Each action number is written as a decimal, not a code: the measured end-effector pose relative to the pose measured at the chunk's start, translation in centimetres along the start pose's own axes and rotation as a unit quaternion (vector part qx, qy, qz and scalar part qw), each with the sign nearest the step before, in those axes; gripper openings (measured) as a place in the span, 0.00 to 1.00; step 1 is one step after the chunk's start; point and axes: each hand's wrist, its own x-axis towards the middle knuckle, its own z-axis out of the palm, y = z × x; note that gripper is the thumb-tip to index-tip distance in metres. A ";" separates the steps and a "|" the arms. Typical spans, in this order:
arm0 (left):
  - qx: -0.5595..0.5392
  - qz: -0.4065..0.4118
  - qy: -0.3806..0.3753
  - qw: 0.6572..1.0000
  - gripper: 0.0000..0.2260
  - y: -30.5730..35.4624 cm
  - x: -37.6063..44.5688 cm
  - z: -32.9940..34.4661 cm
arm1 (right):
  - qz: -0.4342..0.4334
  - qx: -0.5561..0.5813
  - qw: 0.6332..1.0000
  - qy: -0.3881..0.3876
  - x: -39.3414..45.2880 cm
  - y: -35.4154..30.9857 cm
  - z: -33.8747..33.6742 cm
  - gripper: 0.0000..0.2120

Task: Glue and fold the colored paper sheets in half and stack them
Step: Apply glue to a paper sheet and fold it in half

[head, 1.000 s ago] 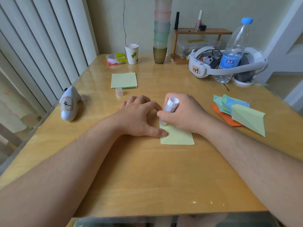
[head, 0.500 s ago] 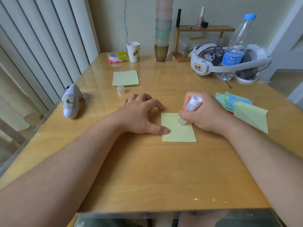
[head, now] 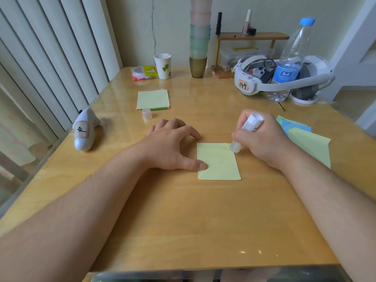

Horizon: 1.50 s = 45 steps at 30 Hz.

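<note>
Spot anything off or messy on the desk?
Mostly tidy. The folded sheets at the right lie fanned and askew, not squared like the flat stack. The glue cap sits loose beside that stack. The wall behind has a vertical crack.

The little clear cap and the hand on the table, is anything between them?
No. In the head view only bare table lies between the glue cap and the left hand.
</note>
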 end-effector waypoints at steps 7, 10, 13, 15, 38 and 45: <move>0.005 -0.002 0.000 1.000 0.36 0.2 -0.1 0.0 | -0.018 0.014 1.000 0.012 -0.2 -0.9 2.3 0.09; 0.012 0.000 0.001 1.000 0.36 0.4 -0.2 0.2 | -0.030 -0.010 1.000 0.005 -0.5 -1.3 3.1 0.10; 0.017 0.000 -0.001 1.000 0.38 0.4 -0.1 0.2 | -0.036 -0.031 0.999 -0.009 -0.6 -1.5 3.5 0.12; 0.017 -0.001 -0.002 1.000 0.39 0.4 -0.1 0.2 | -0.033 -0.043 0.998 -0.011 -0.6 -1.5 3.6 0.13; 0.000 0.004 -0.011 1.000 0.39 0.2 -0.1 0.2 | -0.014 -0.076 0.995 -0.064 -0.6 -1.6 3.3 0.11; 0.000 0.006 -0.014 1.000 0.38 0.3 -0.2 0.1 | 0.008 -0.105 0.992 -0.063 -0.3 -0.7 1.3 0.10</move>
